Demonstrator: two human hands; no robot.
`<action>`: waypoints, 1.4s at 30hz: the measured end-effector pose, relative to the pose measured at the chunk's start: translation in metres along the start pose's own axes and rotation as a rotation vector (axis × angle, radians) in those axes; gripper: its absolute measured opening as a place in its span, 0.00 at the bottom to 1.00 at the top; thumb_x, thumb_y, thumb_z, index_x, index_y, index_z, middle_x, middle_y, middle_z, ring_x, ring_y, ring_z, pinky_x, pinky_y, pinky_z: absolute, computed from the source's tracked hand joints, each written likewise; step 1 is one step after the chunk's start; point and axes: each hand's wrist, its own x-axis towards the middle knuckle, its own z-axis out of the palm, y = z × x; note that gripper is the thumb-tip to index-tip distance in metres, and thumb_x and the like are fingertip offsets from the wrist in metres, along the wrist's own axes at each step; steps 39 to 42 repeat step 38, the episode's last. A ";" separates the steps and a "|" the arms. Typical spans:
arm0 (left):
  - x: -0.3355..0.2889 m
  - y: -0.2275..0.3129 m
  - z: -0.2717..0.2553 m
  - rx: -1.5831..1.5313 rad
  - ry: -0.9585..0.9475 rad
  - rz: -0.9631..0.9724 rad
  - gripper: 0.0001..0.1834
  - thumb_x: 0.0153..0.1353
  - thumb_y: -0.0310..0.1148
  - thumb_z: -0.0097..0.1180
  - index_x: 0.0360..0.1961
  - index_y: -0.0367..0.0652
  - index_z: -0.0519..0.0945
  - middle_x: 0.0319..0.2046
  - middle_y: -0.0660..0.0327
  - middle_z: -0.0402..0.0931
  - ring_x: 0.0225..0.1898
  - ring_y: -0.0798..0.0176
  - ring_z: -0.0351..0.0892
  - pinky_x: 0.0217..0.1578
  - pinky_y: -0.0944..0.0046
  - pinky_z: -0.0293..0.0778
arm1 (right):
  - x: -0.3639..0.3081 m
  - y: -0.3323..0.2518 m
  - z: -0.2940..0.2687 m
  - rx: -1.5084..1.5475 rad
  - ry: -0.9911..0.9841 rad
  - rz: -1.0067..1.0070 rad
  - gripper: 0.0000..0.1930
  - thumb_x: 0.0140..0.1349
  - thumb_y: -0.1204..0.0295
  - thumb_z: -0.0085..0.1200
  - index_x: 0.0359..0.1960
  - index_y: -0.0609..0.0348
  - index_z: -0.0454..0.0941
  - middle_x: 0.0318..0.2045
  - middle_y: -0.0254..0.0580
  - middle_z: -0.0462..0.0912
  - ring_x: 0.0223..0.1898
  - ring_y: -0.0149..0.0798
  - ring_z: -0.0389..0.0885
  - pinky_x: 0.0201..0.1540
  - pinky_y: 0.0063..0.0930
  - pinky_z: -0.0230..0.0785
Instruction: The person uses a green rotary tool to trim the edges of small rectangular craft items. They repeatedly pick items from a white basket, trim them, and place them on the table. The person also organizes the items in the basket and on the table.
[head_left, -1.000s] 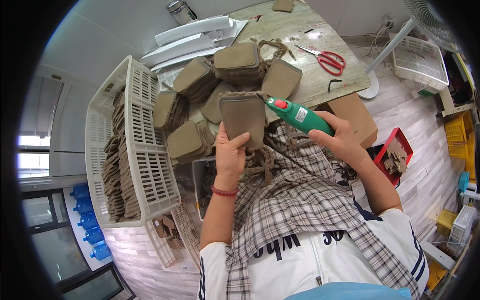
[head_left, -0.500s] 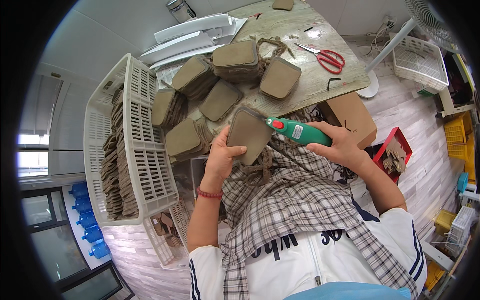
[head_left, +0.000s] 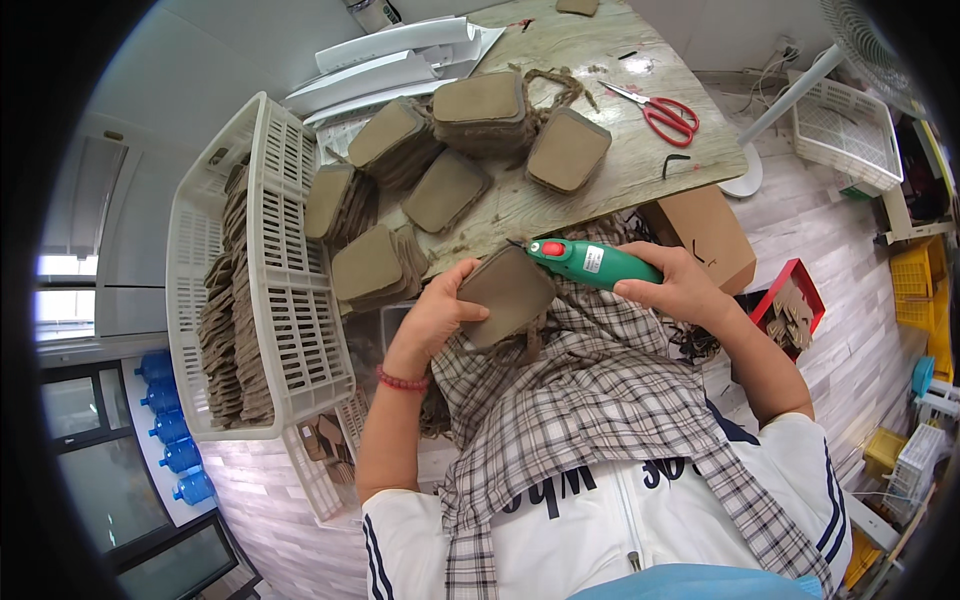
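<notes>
My left hand (head_left: 439, 310) pinches a flat brown pad (head_left: 508, 295) with rounded corners, thumb on its face and fingers behind. Frayed brown fibres hang at the pad's lower edge. Wrapped in my right hand (head_left: 682, 283) is a green hand-held power tool (head_left: 612, 264) with a red button. Its thin dark tip lies at the pad's upper edge; whether it touches is too small to tell. On the table just beyond are a loose-looking pad pile (head_left: 378, 265), a pad (head_left: 446, 190), and a taller stack (head_left: 480, 110).
A white slatted crate (head_left: 306, 300) with rows of brown pads stands at left. Red-handled scissors (head_left: 668, 118) and a pad stack (head_left: 568, 152) lie on the wooden table (head_left: 640, 170). To the right are a cardboard box (head_left: 712, 235) and a red box (head_left: 815, 290) of scraps.
The pad has turned clockwise and shifted slightly down and right. My left wrist has swung outward to the left. The tool stays at the pad's edge, its tip now nearer the top corner.
</notes>
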 end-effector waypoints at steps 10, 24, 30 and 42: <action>-0.007 -0.005 -0.015 -0.249 0.343 0.292 0.08 0.57 0.21 0.62 0.39 0.35 0.79 0.34 0.61 0.83 0.32 0.71 0.81 0.36 0.71 0.77 | 0.004 0.013 0.001 0.086 -0.065 0.039 0.24 0.58 0.66 0.62 0.54 0.65 0.75 0.29 0.33 0.78 0.24 0.22 0.72 0.28 0.19 0.67; -0.005 -0.001 -0.006 -0.107 0.203 0.218 0.07 0.55 0.21 0.62 0.36 0.33 0.81 0.31 0.61 0.83 0.30 0.72 0.80 0.33 0.73 0.77 | 0.012 0.015 0.008 -0.191 -0.077 -0.142 0.26 0.56 0.58 0.64 0.51 0.64 0.76 0.32 0.47 0.83 0.33 0.35 0.81 0.38 0.28 0.73; -0.007 0.005 -0.005 -0.062 0.127 0.140 0.07 0.54 0.20 0.62 0.35 0.34 0.81 0.31 0.61 0.83 0.30 0.73 0.80 0.33 0.72 0.77 | 0.021 0.005 0.017 -0.164 -0.098 -0.137 0.25 0.56 0.58 0.63 0.50 0.63 0.76 0.31 0.46 0.83 0.33 0.35 0.82 0.38 0.29 0.73; -0.013 0.004 -0.016 -0.066 0.074 0.041 0.12 0.51 0.20 0.64 0.39 0.33 0.82 0.31 0.62 0.83 0.31 0.71 0.80 0.36 0.71 0.77 | 0.046 -0.011 0.039 -0.106 -0.154 -0.179 0.26 0.57 0.60 0.64 0.53 0.61 0.75 0.35 0.40 0.82 0.35 0.32 0.79 0.41 0.27 0.72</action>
